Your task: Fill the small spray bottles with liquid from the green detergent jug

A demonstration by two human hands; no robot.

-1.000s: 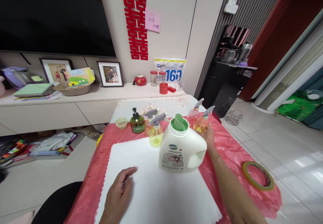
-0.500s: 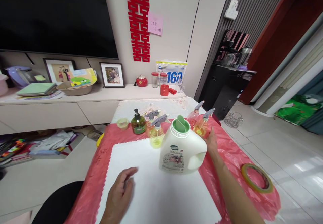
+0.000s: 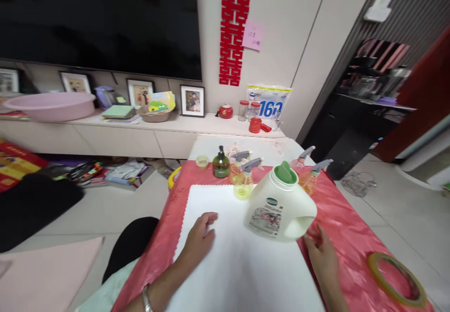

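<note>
A white detergent jug (image 3: 279, 206) with a green spout insert stands uncapped on the white mat (image 3: 242, 265). My right hand (image 3: 321, 251) is beside its handle end, fingers apart, over the red table cover, holding nothing. Over the mat's left part, my left hand (image 3: 200, 234) hovers or rests with fingers loosely bent and the thumb apart, also holding nothing. Behind the jug are a spray bottle with yellow liquid (image 3: 243, 183), another with orange liquid (image 3: 309, 181), and a pinkish spray bottle (image 3: 298, 164). A green pump bottle (image 3: 221, 164) stands farther left.
A small pale bowl (image 3: 202, 162) sits at the table's back left. A roll of tape (image 3: 397, 279) lies on the red cover (image 3: 355, 237) near the right edge. Behind the table, a white cabinet (image 3: 179, 143) carries picture frames, jars and a large pink basin (image 3: 52, 106).
The view has swung left. My right hand has drawn back from the orange spray bottle toward me, near the jug's handle. My left hand stays over the mat.
</note>
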